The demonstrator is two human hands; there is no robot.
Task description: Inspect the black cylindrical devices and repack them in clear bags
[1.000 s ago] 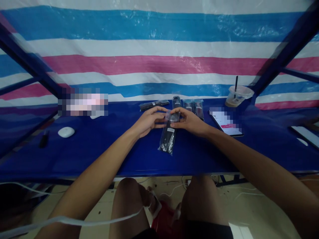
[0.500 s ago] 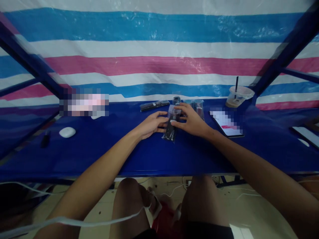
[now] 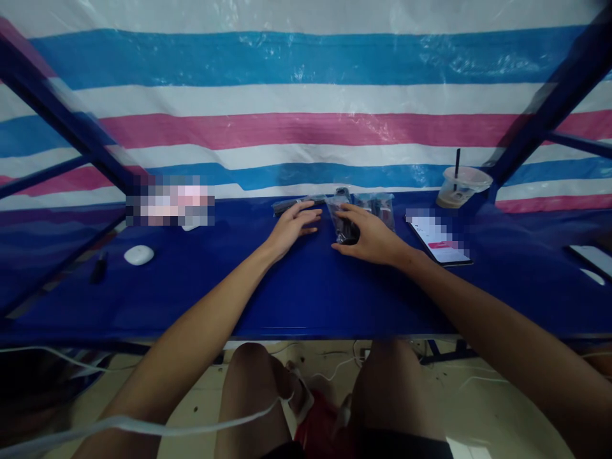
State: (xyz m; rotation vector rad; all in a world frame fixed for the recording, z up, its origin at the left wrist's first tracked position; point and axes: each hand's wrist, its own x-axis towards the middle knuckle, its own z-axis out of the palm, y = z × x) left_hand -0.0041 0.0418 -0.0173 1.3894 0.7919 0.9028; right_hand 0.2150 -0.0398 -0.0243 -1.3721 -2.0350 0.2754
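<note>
My right hand (image 3: pixel 368 234) is curled around a black item in a clear plastic bag (image 3: pixel 336 220), with the thumb at its near side. The hand partly covers the item, so its exact kind is unclear. To its left, my left hand (image 3: pixel 292 229) is held over the table with fingers spread and nothing in it. Just beyond those fingers lies a long black item in clear plastic (image 3: pixel 285 206). More bagged dark items (image 3: pixel 384 205) lie close behind my right hand, at the table's far side.
The blue table (image 3: pixel 291 299) backs onto a striped plastic sheet (image 3: pixel 306 131). A phone (image 3: pixel 442 241) and a plastic cup with a straw (image 3: pixel 454 191) are on the right. On the left are a white rounded object (image 3: pixel 138 255) and a small dark object (image 3: pixel 98 268). A white cable (image 3: pixel 191 428) crosses in front.
The bagged black item has moved away from me, toward the other packages, with my right hand. My left hand has come off it and shifted slightly away and left.
</note>
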